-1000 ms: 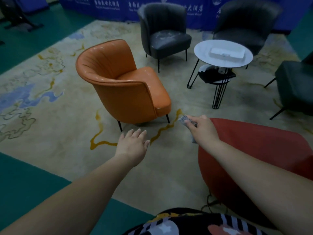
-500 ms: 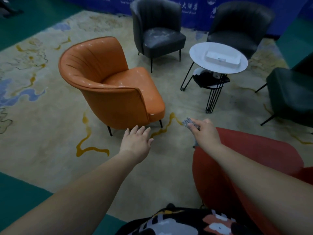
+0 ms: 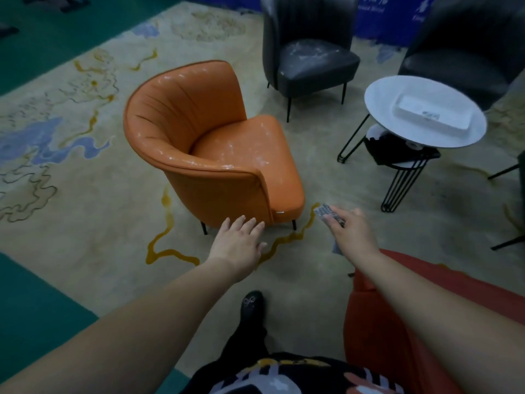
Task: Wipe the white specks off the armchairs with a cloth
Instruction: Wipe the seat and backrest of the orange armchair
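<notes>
Approaching the orange chair [image 3: 216,143], speckled seat just beyond the fingertips. Left hand [image 3: 237,245] empty, fingers straight and loosely spread. Right hand [image 3: 350,233] pinching the cloth [image 3: 326,212] between thumb and fingers. Next, probably: reaching over the near arm, pressing cloth flat onto the seat specks.

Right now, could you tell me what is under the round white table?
Under the round white table sits a lower black shelf on black wire legs. Something white shows at its edges; the tabletop covers the rest, so I cannot identify it.
</notes>
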The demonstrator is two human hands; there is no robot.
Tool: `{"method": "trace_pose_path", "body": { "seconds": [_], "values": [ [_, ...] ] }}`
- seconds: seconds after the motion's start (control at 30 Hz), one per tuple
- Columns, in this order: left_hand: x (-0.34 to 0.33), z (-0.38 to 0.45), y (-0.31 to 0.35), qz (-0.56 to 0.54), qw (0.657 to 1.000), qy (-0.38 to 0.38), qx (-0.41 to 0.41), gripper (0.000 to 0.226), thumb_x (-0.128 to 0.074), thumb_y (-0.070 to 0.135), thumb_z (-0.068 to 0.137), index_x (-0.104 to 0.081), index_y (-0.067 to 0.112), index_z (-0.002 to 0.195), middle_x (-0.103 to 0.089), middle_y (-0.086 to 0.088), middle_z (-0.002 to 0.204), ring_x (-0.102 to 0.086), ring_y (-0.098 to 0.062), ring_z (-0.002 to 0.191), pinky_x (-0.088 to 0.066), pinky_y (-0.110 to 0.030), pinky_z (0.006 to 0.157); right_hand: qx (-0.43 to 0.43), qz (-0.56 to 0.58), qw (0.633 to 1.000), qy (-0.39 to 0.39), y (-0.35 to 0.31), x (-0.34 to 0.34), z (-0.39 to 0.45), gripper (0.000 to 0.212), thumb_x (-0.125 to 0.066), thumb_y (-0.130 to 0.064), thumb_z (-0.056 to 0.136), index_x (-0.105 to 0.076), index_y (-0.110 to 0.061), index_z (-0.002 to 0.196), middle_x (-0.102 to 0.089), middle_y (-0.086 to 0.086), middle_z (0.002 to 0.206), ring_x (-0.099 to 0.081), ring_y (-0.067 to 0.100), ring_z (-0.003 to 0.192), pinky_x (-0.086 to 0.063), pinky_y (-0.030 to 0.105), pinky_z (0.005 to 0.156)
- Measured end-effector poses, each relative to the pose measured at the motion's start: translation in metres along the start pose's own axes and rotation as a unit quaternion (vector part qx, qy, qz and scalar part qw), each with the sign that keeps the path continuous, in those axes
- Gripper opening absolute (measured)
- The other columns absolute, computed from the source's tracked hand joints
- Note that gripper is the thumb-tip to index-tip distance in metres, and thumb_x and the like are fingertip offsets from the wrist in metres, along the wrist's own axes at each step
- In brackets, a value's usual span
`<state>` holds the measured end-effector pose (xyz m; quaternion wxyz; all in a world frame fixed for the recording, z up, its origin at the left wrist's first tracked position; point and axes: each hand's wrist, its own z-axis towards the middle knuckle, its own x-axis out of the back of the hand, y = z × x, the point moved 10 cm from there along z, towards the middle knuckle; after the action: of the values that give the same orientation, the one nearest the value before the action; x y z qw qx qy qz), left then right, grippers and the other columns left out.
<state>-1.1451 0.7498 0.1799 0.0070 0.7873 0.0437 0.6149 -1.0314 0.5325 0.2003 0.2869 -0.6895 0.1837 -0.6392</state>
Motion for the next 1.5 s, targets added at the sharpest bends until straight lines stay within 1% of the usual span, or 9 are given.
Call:
{"method": "trace_pose_path", "body": {
  "seconds": [0.43, 0.6, 0.67, 0.77, 0.87, 1.17, 1.33, 1.43, 1.5],
  "values": [
    [0.038, 0.222, -0.030, 0.041, 0.994, -0.019, -0.103, 0.058, -0.022, 0.048, 0.100, -0.015, 0.024, 0.152, -0.020, 0.001, 0.159, -0.015, -0.023, 0.146, -0.012, -0.045, 0.117, -0.080, -0.004, 0.996, 0.045, 0.013, -0.002, 0.158, 0.037, -0.064, -0.032, 0.090, -0.063, -0.018, 0.125, -0.039, 0.000, 0.093, -0.048, 0.013, 0.081, -0.031, 0.018, 0.074],
    [0.042, 0.282, -0.028, 0.053, 0.993, -0.028, -0.100, 0.057, -0.023, 0.047, 0.101, -0.015, 0.024, 0.153, -0.021, 0.001, 0.159, -0.015, -0.023, 0.146, -0.013, -0.045, 0.116, -0.087, 0.002, 0.995, 0.058, 0.023, -0.001, 0.208, 0.037, -0.065, -0.030, 0.089, -0.064, -0.018, 0.124, -0.034, -0.008, 0.083, -0.044, 0.010, 0.077, -0.028, 0.014, 0.070],
    [0.042, 0.308, -0.026, 0.057, 0.993, -0.032, -0.094, 0.058, -0.022, 0.048, 0.101, -0.015, 0.024, 0.153, -0.021, 0.001, 0.159, -0.015, -0.023, 0.146, -0.013, -0.045, 0.117, -0.086, 0.004, 0.995, 0.056, 0.030, 0.001, 0.236, 0.038, -0.065, -0.031, 0.089, -0.063, -0.019, 0.125, -0.032, -0.011, 0.081, -0.045, 0.011, 0.079, -0.030, 0.016, 0.073],
    [0.045, 0.354, -0.022, 0.056, 0.995, -0.035, -0.079, 0.058, -0.020, 0.048, 0.101, -0.013, 0.023, 0.153, -0.020, 0.000, 0.159, -0.014, -0.024, 0.146, -0.012, -0.045, 0.117, -0.076, -0.003, 0.996, 0.045, 0.041, 0.005, 0.289, 0.039, -0.063, -0.033, 0.090, -0.062, -0.021, 0.127, -0.040, -0.002, 0.088, -0.047, 0.013, 0.083, -0.033, 0.020, 0.076],
    [0.051, 0.407, -0.016, 0.044, 0.997, -0.037, -0.053, 0.058, -0.019, 0.048, 0.101, -0.013, 0.023, 0.153, -0.020, 0.001, 0.159, -0.014, -0.024, 0.146, -0.013, -0.045, 0.116, -0.063, 0.000, 0.998, 0.024, 0.055, 0.011, 0.353, 0.040, -0.061, -0.034, 0.092, -0.060, -0.021, 0.129, -0.042, 0.004, 0.096, -0.045, 0.013, 0.085, -0.027, 0.017, 0.072],
    [0.072, 0.531, -0.002, 0.006, 0.996, -0.054, 0.070, 0.057, -0.021, 0.047, 0.102, -0.013, 0.024, 0.153, -0.019, 0.003, 0.159, -0.015, -0.022, 0.146, -0.015, -0.043, 0.116, 0.028, -0.019, 0.999, -0.042, 0.077, 0.052, 0.532, 0.041, -0.060, -0.034, 0.092, -0.057, -0.024, 0.132, -0.041, 0.003, 0.097, -0.043, 0.010, 0.085, -0.026, 0.015, 0.072],
    [0.077, 0.563, 0.000, -0.032, 0.991, -0.061, 0.115, 0.056, -0.019, 0.046, 0.102, -0.012, 0.024, 0.153, -0.017, 0.003, 0.160, -0.013, -0.022, 0.146, -0.014, -0.043, 0.117, 0.059, -0.018, 0.995, -0.077, 0.067, 0.042, 0.596, 0.040, -0.059, -0.035, 0.092, -0.058, -0.027, 0.131, -0.043, 0.003, 0.097, -0.043, 0.009, 0.084, -0.026, 0.013, 0.071],
    [0.079, 0.584, -0.013, -0.034, 0.989, -0.067, 0.128, 0.056, -0.018, 0.046, 0.102, -0.011, 0.025, 0.153, -0.017, 0.003, 0.160, -0.013, -0.023, 0.147, -0.014, -0.043, 0.117, 0.073, -0.002, 0.993, -0.090, 0.049, 0.029, 0.629, 0.038, -0.061, -0.033, 0.092, -0.059, -0.028, 0.130, -0.041, 0.000, 0.094, -0.041, 0.005, 0.077, -0.026, 0.004, 0.068],
    [0.080, 0.600, -0.031, -0.043, 0.986, -0.065, 0.149, 0.056, -0.018, 0.047, 0.102, -0.012, 0.025, 0.153, -0.019, 0.003, 0.159, -0.013, -0.022, 0.146, -0.014, -0.043, 0.117, 0.079, 0.002, 0.991, -0.110, 0.036, 0.017, 0.651, 0.039, -0.061, -0.033, 0.092, -0.057, -0.028, 0.131, -0.041, -0.001, 0.094, -0.044, 0.006, 0.079, -0.027, 0.008, 0.066]
  ]
}}
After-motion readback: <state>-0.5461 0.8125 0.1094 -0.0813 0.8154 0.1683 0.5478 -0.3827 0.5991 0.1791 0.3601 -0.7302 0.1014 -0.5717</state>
